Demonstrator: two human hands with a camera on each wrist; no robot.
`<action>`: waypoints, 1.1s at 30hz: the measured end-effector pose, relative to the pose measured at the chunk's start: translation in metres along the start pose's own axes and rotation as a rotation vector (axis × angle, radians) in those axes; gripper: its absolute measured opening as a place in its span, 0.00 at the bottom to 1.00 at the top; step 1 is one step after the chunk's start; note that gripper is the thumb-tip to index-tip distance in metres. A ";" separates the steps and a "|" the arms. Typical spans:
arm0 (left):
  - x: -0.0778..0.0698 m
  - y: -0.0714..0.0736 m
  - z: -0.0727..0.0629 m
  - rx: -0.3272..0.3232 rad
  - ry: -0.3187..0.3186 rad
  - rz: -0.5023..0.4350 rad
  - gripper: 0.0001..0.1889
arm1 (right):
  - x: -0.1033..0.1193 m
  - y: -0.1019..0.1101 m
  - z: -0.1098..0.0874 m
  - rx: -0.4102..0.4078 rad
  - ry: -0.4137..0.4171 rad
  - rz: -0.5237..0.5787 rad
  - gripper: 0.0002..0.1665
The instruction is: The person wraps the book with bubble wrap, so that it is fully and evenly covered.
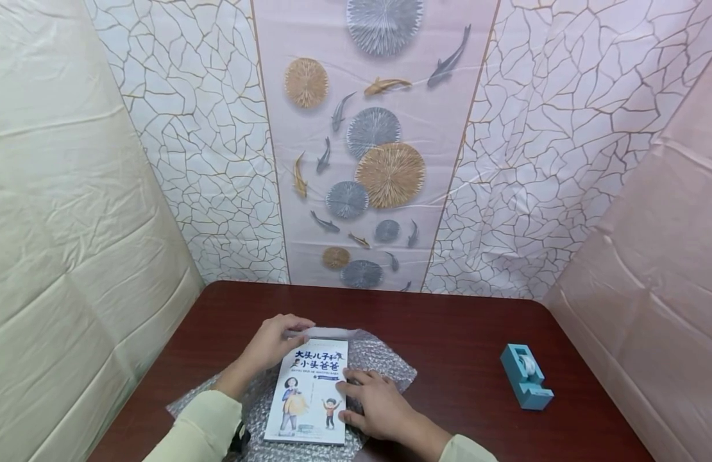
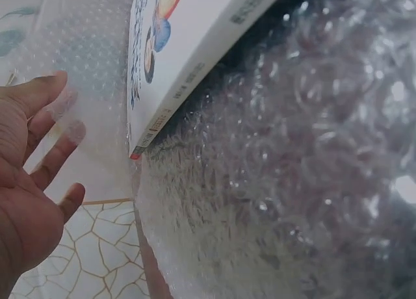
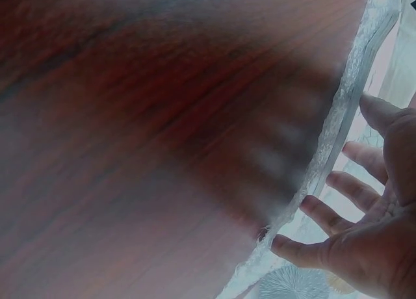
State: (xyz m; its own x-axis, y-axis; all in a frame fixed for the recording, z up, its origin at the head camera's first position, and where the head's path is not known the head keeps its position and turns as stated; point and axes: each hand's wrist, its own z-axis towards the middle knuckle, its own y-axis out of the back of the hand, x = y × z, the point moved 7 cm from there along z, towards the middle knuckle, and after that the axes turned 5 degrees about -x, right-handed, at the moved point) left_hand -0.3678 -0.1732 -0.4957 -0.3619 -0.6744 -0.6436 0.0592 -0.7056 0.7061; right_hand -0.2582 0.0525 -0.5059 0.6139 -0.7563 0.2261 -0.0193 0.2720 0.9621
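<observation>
Back sheet (image 1: pixel 217 160): white, lightly creased, printed with a web of thin gold crack lines; its pinkish centre strip bore round, ray-textured discs (image 1: pixel 390 175) in grey and tan, and slender, curved fish (image 1: pixel 387 85).
Side sheets (image 1: pixel 73 224): plain and wrinkled with long fold lines, cream on the left, pinkish beige on the right.
Worktop (image 1: pixel 448 359): a broad, dark red-brown slab with rounded far corners; the right wrist view showed streaky, wood-like grain.
Bubble wrap (image 1: pixel 381 356): a clear, glossy sheet of puffy little blisters, laid on the worktop with a blunt corner pointing right; its far end stood raised as a thin, whitish flap.
Book (image 1: pixel 312 398): a flat rectangle lying cover up on the bubble wrap; smooth white cover, dark blue characters across the top, painted figures below, and tiny lettering along the narrow, pale spine.
Sleeves (image 1: pixel 197 430): soft, pale cream cloth, rumpled at the cuffs.
Right hand (image 1: pixel 379 407): fingers spread, fingertips touching the book along its right edge.
Left hand (image 1: pixel 278 340): thumb and fingers pinched the raised flap of bubble wrap by the book's far left corner.
Tape dispenser (image 1: pixel 526 378): blocky, stepped and teal, standing on the worktop well apart to the right of the book.
Tape roll (image 1: pixel 527 365): a whitish ring seated in the dispenser.
</observation>
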 end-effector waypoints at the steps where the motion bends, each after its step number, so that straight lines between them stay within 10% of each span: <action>1: -0.001 0.000 -0.001 0.001 -0.021 0.014 0.12 | 0.000 0.000 0.000 0.001 0.000 0.001 0.31; 33: -0.019 -0.011 -0.019 0.206 -0.289 0.115 0.14 | 0.000 -0.002 0.000 -0.021 0.018 -0.014 0.32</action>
State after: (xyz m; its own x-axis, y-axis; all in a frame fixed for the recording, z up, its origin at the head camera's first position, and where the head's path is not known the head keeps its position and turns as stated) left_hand -0.3442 -0.1569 -0.4972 -0.6129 -0.6370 -0.4676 -0.0627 -0.5506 0.8324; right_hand -0.2586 0.0517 -0.5076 0.6280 -0.7495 0.2095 0.0058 0.2737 0.9618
